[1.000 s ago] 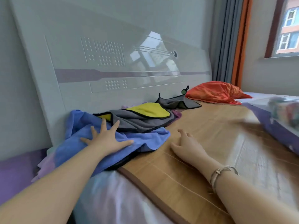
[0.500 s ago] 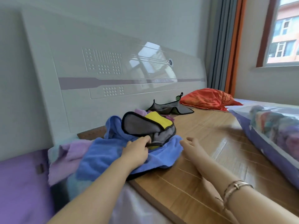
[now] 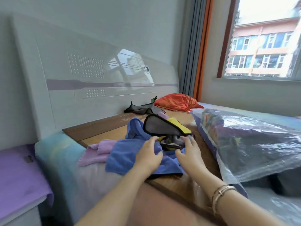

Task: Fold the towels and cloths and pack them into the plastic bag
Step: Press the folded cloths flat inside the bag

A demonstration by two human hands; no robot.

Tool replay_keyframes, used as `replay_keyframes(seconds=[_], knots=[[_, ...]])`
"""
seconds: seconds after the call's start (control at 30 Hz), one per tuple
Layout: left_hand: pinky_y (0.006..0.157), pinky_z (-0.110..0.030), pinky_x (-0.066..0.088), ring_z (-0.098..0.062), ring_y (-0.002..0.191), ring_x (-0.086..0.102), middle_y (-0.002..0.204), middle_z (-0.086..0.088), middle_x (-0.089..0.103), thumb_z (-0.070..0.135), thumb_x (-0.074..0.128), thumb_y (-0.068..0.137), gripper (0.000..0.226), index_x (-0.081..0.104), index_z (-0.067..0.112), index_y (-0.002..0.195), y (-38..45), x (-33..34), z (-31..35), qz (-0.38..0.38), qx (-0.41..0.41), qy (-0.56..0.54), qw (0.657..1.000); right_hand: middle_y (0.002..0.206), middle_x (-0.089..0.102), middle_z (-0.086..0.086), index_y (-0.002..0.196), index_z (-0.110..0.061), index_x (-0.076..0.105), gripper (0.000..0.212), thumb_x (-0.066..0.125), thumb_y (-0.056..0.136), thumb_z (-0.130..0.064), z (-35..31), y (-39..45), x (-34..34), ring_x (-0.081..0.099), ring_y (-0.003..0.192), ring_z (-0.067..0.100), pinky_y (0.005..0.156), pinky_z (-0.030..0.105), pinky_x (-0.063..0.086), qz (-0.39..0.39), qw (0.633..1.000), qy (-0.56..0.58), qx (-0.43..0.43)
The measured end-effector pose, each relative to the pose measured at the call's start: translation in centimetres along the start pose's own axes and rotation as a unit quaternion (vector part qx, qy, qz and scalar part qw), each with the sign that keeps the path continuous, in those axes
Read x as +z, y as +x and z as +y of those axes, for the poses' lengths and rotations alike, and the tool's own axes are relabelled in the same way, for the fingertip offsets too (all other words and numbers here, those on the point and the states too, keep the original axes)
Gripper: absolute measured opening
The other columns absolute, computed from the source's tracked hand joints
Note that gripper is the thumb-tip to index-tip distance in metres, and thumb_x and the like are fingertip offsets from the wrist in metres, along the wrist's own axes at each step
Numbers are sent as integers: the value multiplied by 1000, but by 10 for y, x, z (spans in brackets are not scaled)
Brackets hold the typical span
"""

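Note:
A pile of cloths lies on the wooden board on the bed. On top of a blue towel [image 3: 128, 154] sits a grey and yellow cloth with black edging [image 3: 161, 128], bunched up. My left hand [image 3: 149, 154] grips the near edge of that cloth together with the blue towel. My right hand [image 3: 189, 150] holds the grey cloth's other near corner with curled fingers. A lilac towel [image 3: 99, 150] lies to the left. The clear plastic bag [image 3: 254, 144], stuffed with folded cloths, lies to the right.
Another grey cloth [image 3: 143, 109] lies by the white headboard [image 3: 101, 79], next to an orange pillow [image 3: 175, 101]. The wooden board [image 3: 101, 132] ends near my arms. A purple-topped nightstand [image 3: 17, 173] stands at the left.
My left hand has dragged the cloth pile toward me and bunched the grey and yellow cloth. My right hand left the board and took hold of that cloth.

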State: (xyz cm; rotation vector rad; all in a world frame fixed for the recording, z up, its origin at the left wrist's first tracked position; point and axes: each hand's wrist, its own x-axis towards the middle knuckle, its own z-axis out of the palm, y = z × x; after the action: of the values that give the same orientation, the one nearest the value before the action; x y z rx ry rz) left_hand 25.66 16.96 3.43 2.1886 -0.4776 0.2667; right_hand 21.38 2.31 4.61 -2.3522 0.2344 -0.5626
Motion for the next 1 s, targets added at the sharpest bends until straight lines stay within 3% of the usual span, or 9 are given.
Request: replay_keyframes(seconds=[0.1,0.23,0.33,0.4,0.47,0.53,0.63,0.8,1.0], knots=[[101,-29,39,-22,126,47,139,-3,48,12,53,91,50,41,20,139,-19,-7,-13,16,-50,-68,996,151,32,8,125,-18,50,36,54,89,-15,-17,14,-3,32,136,29,109,40,32,48,997,-12,-58],[96,-16,30,-16,128,45,142,-2,48,12,52,94,46,44,16,139,-24,-12,-33,-52,-64,-33,996,161,15,2,103,-27,63,20,51,89,-19,-35,48,-2,3,148,26,117,43,12,-2,994,-99,-35],[87,-9,27,-14,126,45,138,-1,50,11,52,94,44,47,15,138,-24,-6,-38,-75,-44,-10,996,141,48,10,104,-20,70,28,45,91,-16,-37,67,5,17,145,28,117,45,13,-56,994,-95,13],[92,-11,28,-14,129,44,141,-1,48,12,52,95,44,47,14,139,-27,-5,-38,-77,-45,-9,996,102,66,13,102,-11,72,31,43,92,-15,-38,65,6,52,113,32,100,38,38,-46,997,-69,9],[103,-17,27,-14,134,39,146,0,43,16,53,95,47,44,16,142,-30,-8,-35,-89,-56,-14,994,71,61,7,97,-7,73,31,42,94,-12,-43,45,4,56,72,25,64,27,43,-40,999,18,-11],[105,-19,29,-13,135,39,144,4,44,27,59,94,50,43,18,141,-35,-16,-26,-90,-67,-49,992,79,63,6,91,-13,72,28,45,94,-7,-49,11,-1,58,72,19,62,25,45,-33,995,84,-51],[81,-7,39,-5,115,53,110,21,55,35,67,87,34,52,27,117,-48,-29,8,-55,-57,-152,985,107,62,7,87,-23,68,31,49,90,2,-61,-46,-21,63,93,15,77,18,49,-29,981,163,-103],[66,1,39,7,94,54,103,21,57,27,72,84,42,48,26,118,-95,-30,66,-3,-15,-235,972,77,63,-4,105,-14,69,40,46,87,13,-85,-119,-78,60,68,2,61,11,43,8,937,313,-156],[62,-8,47,3,85,64,100,7,68,22,79,77,34,59,26,104,-160,-40,100,30,-4,-300,954,115,66,13,117,-22,66,44,52,85,4,-83,-190,-128,65,105,21,95,38,52,52,905,403,-128]])
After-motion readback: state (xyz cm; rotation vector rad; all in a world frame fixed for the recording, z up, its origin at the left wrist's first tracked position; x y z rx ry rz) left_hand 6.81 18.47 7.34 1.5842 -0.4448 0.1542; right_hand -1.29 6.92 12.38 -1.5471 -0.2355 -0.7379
